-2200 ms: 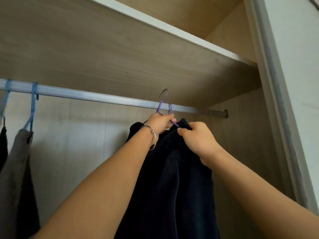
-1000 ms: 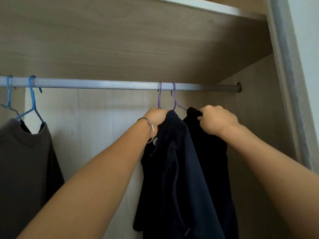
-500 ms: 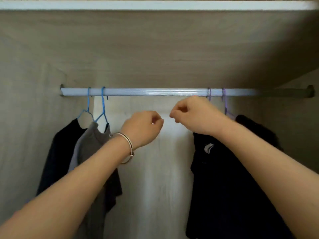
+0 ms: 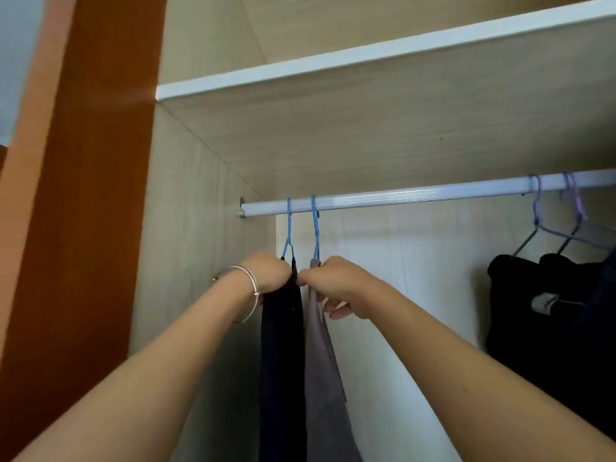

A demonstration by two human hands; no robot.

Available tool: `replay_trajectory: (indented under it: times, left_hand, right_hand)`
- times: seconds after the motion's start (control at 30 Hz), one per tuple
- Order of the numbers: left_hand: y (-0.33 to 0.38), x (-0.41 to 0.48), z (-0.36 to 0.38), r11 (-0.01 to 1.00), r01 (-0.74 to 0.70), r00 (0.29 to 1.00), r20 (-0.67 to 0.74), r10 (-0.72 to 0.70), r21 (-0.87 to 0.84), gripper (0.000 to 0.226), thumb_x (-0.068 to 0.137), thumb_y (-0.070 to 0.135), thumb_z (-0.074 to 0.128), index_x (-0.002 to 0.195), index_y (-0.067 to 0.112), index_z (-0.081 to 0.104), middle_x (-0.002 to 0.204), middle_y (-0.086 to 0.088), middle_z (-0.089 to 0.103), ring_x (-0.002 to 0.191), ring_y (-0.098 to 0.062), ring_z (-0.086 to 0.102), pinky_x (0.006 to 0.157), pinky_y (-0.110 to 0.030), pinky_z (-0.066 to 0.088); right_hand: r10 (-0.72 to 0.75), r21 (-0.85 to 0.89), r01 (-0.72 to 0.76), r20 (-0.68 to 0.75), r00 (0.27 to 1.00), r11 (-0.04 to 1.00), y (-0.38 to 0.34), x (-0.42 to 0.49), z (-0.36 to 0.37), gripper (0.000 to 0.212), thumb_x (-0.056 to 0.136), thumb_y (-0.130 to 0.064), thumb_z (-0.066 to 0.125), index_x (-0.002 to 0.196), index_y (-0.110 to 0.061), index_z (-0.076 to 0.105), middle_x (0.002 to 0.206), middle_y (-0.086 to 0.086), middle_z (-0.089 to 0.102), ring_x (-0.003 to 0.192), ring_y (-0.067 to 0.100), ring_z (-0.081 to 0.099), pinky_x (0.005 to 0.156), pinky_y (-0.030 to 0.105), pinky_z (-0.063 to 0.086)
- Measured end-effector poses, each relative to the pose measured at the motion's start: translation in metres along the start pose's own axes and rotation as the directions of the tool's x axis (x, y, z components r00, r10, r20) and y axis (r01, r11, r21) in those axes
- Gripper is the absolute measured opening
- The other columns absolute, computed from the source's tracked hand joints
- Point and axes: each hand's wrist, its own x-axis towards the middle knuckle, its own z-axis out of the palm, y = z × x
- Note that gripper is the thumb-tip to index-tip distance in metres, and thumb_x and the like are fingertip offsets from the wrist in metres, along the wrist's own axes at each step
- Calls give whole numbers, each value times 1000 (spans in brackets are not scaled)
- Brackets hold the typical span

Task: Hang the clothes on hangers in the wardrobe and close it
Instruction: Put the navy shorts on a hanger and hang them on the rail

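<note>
Inside the open wardrobe a silver rail point(image 4: 416, 194) runs under a wooden shelf point(image 4: 366, 58). Two blue hangers point(image 4: 315, 228) hang at its left end, carrying a dark garment point(image 4: 282, 361) and a grey-brown garment point(image 4: 321, 368). My left hand point(image 4: 266, 271), with a bangle on the wrist, grips the top of the dark garment. My right hand point(image 4: 333, 285) pinches the top of the grey-brown garment just below its hanger. At the right, two purple hangers point(image 4: 573, 211) hold black clothes point(image 4: 550, 328).
The wardrobe's left side wall point(image 4: 186, 261) stands close beside my left hand. An orange-brown door or panel point(image 4: 83, 228) fills the left of the view. A stretch of bare rail and white back wall point(image 4: 416, 278) lies between the two pairs of hangers.
My view and both hands have shifted left, from the black clothes on the purple hangers to the blue hangers. Both hands were empty half a second ago and now hold the two left garments.
</note>
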Motion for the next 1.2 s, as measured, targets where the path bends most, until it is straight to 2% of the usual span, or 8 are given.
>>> replay_trajectory:
  times: [0.1,0.17,0.4,0.63,0.73,0.83,1.03,1.2]
  left_hand:
    - [-3,5,3,974,-71,995,-54,85,216,29,94,7,34,105,-6,58,119,-25,58,110,-35,55,85,-30,46]
    - [-12,8,1,952,-77,989,-97,110,295,33,95,6,33,116,-7,54,129,-23,54,119,-35,52,94,-33,42]
    - [-45,17,-31,926,51,979,-203,28,374,32,94,4,34,117,-4,56,128,-19,57,119,-31,54,95,-31,43]
    - [-52,16,-29,893,63,976,-216,39,446,30,93,5,37,116,-1,55,127,-17,57,118,-31,54,94,-31,45]
    - [-53,17,-27,878,51,973,-223,64,475,31,93,4,36,118,-2,54,128,-18,56,119,-31,53,94,-32,44]
    - [-57,19,-25,866,47,974,-216,71,498,31,93,3,36,118,-2,53,128,-19,56,119,-32,53,94,-33,44]
    - [-65,21,-20,862,45,978,-197,65,505,30,90,6,40,116,0,54,125,-19,57,115,-34,56,92,-36,46]
    - [-64,20,-20,903,39,964,-255,79,428,33,91,28,46,110,5,59,120,-17,60,110,-34,57,87,-35,46]
  right_hand:
    - [-6,-6,6,-39,999,1000,-5,10,11,21,85,-2,41,65,-9,38,56,8,36,42,17,33,40,20,25]
    - [-22,8,23,-92,996,1000,-5,17,18,21,83,2,38,64,-8,36,57,5,33,43,17,29,39,22,22]
    - [-27,105,43,-143,989,994,-17,32,40,10,85,1,38,79,-4,44,60,5,32,45,17,28,41,22,22]
    - [-35,150,60,-163,986,987,-29,43,53,10,85,-2,39,93,-5,43,63,3,32,51,16,28,46,23,24]
    - [-40,139,58,-131,991,989,-32,44,54,7,85,-4,40,82,-8,43,63,3,31,51,15,28,44,24,24]
    - [-41,155,58,-106,993,986,-34,49,59,24,85,-3,39,65,-13,33,63,3,30,51,15,26,45,24,23]
    - [-83,98,96,-125,989,991,-26,46,68,26,82,-7,43,59,-15,32,65,1,35,68,22,39,50,25,28]
    - [-126,-5,128,-197,972,992,-12,34,38,18,79,-26,51,71,-10,55,82,11,62,74,30,56,63,33,46]
